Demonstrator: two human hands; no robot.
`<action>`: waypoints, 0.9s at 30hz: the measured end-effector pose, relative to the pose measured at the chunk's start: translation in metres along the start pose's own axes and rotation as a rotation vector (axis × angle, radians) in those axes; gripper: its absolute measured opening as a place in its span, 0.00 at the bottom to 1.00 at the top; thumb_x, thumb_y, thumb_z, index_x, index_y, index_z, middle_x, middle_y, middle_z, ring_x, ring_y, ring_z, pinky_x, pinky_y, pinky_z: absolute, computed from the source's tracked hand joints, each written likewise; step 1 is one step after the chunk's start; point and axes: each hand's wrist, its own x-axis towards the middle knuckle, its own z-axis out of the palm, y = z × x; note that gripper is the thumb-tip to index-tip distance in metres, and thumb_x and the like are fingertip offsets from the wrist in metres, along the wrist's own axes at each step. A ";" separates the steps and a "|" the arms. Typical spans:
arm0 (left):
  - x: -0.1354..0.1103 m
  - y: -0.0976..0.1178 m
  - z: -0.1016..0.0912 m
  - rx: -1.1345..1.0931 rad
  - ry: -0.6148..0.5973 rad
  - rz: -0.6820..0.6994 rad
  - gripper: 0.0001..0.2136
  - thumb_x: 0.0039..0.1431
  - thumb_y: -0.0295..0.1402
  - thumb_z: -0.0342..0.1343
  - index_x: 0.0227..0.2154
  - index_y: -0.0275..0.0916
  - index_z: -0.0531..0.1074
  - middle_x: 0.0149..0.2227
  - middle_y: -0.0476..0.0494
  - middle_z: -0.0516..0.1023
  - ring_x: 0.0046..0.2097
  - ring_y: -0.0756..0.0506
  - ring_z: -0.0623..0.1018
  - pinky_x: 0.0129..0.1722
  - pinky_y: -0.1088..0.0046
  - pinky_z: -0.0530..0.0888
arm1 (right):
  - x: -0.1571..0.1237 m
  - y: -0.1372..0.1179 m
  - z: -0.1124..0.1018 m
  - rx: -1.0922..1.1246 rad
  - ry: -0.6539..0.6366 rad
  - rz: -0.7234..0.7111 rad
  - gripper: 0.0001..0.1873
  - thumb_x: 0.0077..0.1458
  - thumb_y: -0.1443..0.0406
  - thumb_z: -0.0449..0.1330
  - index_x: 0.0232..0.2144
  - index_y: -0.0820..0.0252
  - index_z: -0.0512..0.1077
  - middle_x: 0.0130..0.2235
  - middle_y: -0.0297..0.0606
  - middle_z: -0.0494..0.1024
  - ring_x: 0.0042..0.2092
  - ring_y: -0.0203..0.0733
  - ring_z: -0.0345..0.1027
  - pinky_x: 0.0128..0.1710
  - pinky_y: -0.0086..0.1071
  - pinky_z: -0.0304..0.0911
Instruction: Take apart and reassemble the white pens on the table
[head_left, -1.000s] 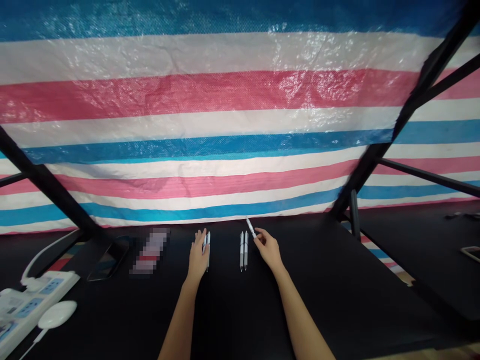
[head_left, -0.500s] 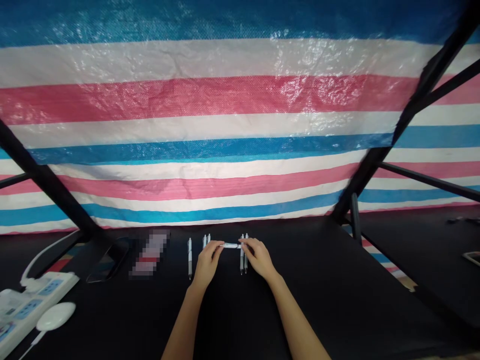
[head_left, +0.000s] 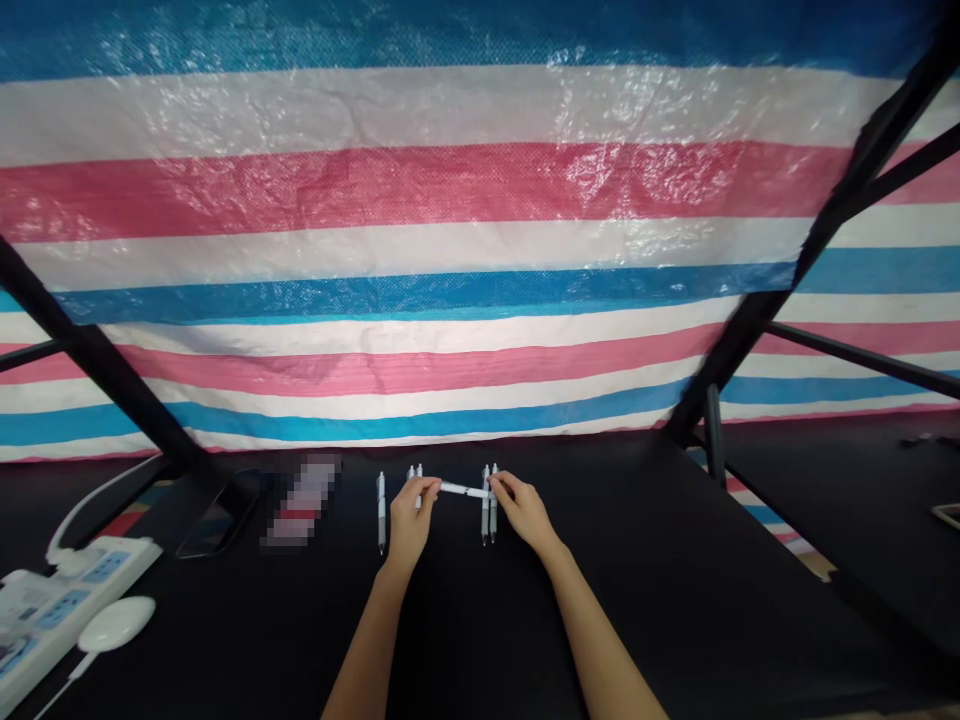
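A white pen [head_left: 463,490] is held crosswise between my two hands, its right end tipped slightly down. My left hand [head_left: 409,520] pinches the left end between thumb and fingertips. At the other end, the thumb and forefinger of my right hand [head_left: 523,510] close on the tip. Two white-and-grey pens [head_left: 485,515] lie side by side beneath the right fingertips, pointing away from me. Another pair of pens [head_left: 415,475] lies behind my left hand, mostly covered by it. Further left rests a single white-and-grey pen [head_left: 382,515].
On the black tabletop [head_left: 480,640] at left are a dark phone [head_left: 219,518], a blurred-out pinkish item [head_left: 302,503], a white power strip [head_left: 75,610] and a white oval device [head_left: 117,624] with a cable. A striped tarp [head_left: 420,240] hangs behind, between black frame bars [head_left: 739,350].
My hands have drawn slightly apart, the right one moving a little rightward. More of the held pen shows, and its right end now tilts down.
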 end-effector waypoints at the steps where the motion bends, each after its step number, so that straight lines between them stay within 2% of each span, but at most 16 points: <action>1: 0.000 0.000 0.000 0.018 0.003 -0.007 0.11 0.59 0.38 0.46 0.29 0.38 0.70 0.27 0.47 0.72 0.29 0.48 0.73 0.32 0.73 0.69 | 0.000 0.001 0.001 0.022 -0.003 0.017 0.16 0.58 0.54 0.48 0.35 0.57 0.69 0.19 0.28 0.64 0.22 0.36 0.59 0.24 0.27 0.51; 5: -0.003 0.001 0.000 0.143 -0.024 -0.009 0.13 0.61 0.38 0.41 0.26 0.39 0.65 0.25 0.49 0.68 0.29 0.48 0.71 0.31 0.73 0.66 | 0.001 0.004 0.008 0.209 0.038 0.057 0.13 0.57 0.55 0.48 0.40 0.56 0.60 0.16 0.21 0.53 0.17 0.33 0.49 0.19 0.25 0.45; 9: -0.004 0.000 0.000 0.219 -0.030 -0.010 0.15 0.62 0.37 0.37 0.23 0.40 0.60 0.24 0.49 0.64 0.27 0.48 0.68 0.29 0.73 0.63 | -0.001 -0.001 0.014 0.257 0.107 0.041 0.11 0.56 0.57 0.48 0.37 0.56 0.56 0.15 0.19 0.49 0.16 0.31 0.46 0.18 0.24 0.40; 14: -0.002 -0.001 0.000 0.153 -0.051 -0.064 0.16 0.61 0.40 0.39 0.18 0.41 0.54 0.19 0.52 0.57 0.23 0.50 0.63 0.26 0.73 0.59 | -0.005 -0.008 0.014 0.207 0.158 -0.014 0.08 0.57 0.58 0.47 0.36 0.56 0.55 0.15 0.19 0.48 0.16 0.30 0.44 0.19 0.25 0.38; 18: -0.004 0.000 0.003 -0.005 -0.044 -0.194 0.18 0.60 0.43 0.40 0.17 0.41 0.50 0.17 0.55 0.50 0.21 0.52 0.57 0.22 0.74 0.54 | -0.005 -0.009 0.013 0.205 0.136 -0.041 0.07 0.57 0.59 0.47 0.36 0.56 0.55 0.15 0.19 0.49 0.16 0.30 0.43 0.19 0.26 0.38; 21: -0.006 0.003 0.004 -0.075 -0.039 -0.224 0.18 0.60 0.43 0.40 0.17 0.40 0.52 0.17 0.55 0.51 0.21 0.53 0.57 0.23 0.75 0.55 | -0.002 -0.005 0.013 0.271 0.107 0.004 0.08 0.55 0.59 0.49 0.35 0.56 0.56 0.15 0.19 0.48 0.16 0.30 0.42 0.18 0.25 0.38; 24: -0.008 0.008 0.004 -0.015 -0.143 -0.151 0.14 0.58 0.43 0.44 0.23 0.39 0.61 0.19 0.56 0.55 0.22 0.52 0.59 0.25 0.76 0.57 | 0.004 0.002 0.011 0.352 0.071 0.079 0.09 0.52 0.58 0.51 0.32 0.55 0.57 0.14 0.18 0.48 0.16 0.30 0.42 0.17 0.24 0.38; 27: -0.007 0.013 0.004 0.041 -0.190 -0.112 0.13 0.56 0.43 0.48 0.22 0.39 0.61 0.19 0.56 0.54 0.22 0.52 0.59 0.25 0.76 0.56 | 0.008 0.007 0.009 0.405 0.007 0.114 0.10 0.49 0.57 0.52 0.29 0.55 0.56 0.13 0.18 0.47 0.15 0.30 0.41 0.16 0.24 0.36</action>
